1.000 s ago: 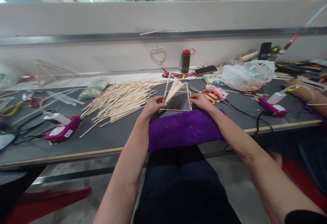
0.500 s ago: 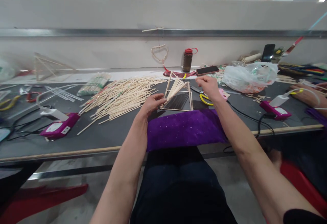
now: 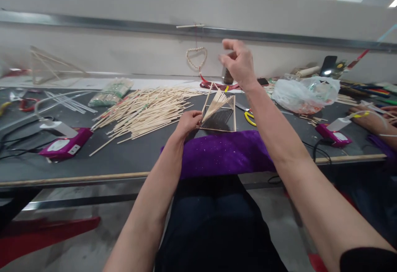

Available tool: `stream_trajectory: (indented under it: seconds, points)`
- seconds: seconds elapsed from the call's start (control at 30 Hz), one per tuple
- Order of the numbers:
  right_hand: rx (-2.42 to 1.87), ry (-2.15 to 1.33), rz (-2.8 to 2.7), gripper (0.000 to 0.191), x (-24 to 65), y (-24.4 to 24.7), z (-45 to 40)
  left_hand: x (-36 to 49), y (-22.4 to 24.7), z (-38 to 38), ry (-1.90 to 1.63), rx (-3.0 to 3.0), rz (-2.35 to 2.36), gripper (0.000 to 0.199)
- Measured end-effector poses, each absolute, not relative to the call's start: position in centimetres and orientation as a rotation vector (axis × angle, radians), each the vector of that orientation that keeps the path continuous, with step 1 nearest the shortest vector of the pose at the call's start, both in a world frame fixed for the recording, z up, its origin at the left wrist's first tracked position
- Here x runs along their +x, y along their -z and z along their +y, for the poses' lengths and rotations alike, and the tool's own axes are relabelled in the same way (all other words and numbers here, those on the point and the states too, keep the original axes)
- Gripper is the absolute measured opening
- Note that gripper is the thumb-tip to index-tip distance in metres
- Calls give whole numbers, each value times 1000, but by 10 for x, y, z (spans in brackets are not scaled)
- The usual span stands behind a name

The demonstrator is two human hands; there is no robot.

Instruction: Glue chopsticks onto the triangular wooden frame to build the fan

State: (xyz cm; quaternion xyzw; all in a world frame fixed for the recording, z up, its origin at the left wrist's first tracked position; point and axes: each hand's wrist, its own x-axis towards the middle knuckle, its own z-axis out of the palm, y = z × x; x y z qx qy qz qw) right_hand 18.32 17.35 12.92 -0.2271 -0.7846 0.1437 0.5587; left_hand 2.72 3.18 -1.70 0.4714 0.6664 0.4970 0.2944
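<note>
Left hand point(image 3: 188, 123), centre of frame: fingers and thumb are pinching the left corner of a small stick frame point(image 3: 216, 104). The frame is standing on the grey table point(image 3: 105, 168), just right of the picture's middle, its thin sticks fanning out within a tilted outline.

Right hand point(image 3: 240, 61), upper centre-right: it is hanging in the air, well above the table, slightly blurred. Its fingers are curling loosely, with a gap showing between thumb and fingertips. It is partly covering a dark bottle point(image 3: 228, 77).

Surroundings: a purple cloth point(image 3: 223, 154) is lying along the table edge, below the stick frame. A large pile of loose sticks point(image 3: 151, 108) is spreading left of centre; a clear packet point(image 3: 111, 91) is resting beyond it, to the upper left. Yellow-handled scissors point(image 3: 246, 118) are lying just right of the stick frame, partly hidden by the right forearm. A heart-shaped ornament point(image 3: 187, 57) is hanging at upper centre. A white plastic bag point(image 3: 305, 95) is sitting at right. Another person's hand point(image 3: 366, 119) is resting at the far right.
</note>
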Motion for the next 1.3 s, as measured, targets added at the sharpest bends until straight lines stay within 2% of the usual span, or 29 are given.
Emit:
stream_trajectory:
  seconds: [0.07, 0.17, 0.23, 0.5, 0.6, 0.7, 0.8, 0.9, 1.03, 1.17, 1.3]
  points:
    - [-419, -375, -1801, 34, 186, -147, 154, 26, 16, 32, -1333, 1245, 1775, 29]
    - [-222, -572, -1778, 22, 201, -161, 110, 25, 17, 32, -1364, 1228, 1785, 31]
    - [-143, -647, -1798, 21, 215, -157, 86, 26, 17, 32, -1394, 1213, 1793, 33]
    - [-478, -667, -1838, 22, 245, -72, 77, 21, -7, 19, -1694, 1093, 1804, 40]
    - [-370, -527, -2108, 18, 239, -41, 66, 10, -27, -2, -1885, 1073, 1712, 34]
    - [-147, -241, -2360, 22, 223, -14, 51, 8, -39, -31, -1907, 1174, 1710, 26]
    - [-24, 55, -2515, 29, 208, 11, 41, 21, -32, -65, -1735, 1300, 1834, 23]
    - [20, 205, -2572, 32, 200, 27, 37, 38, -10, -97, -1429, 1451, 2029, 21]
    - [-50, 158, -2589, 32, 202, 32, 37, 47, 13, -119, -1220, 1517, 2198, 20]
    - [-91, 130, -2616, 30, 204, 31, 38, 33, 8, -113, -1084, 1511, 2493, 24]
    - [-108, 129, -2629, 30, 203, 32, 37, 14, -4, -84, -588, 1543, 2795, 30]
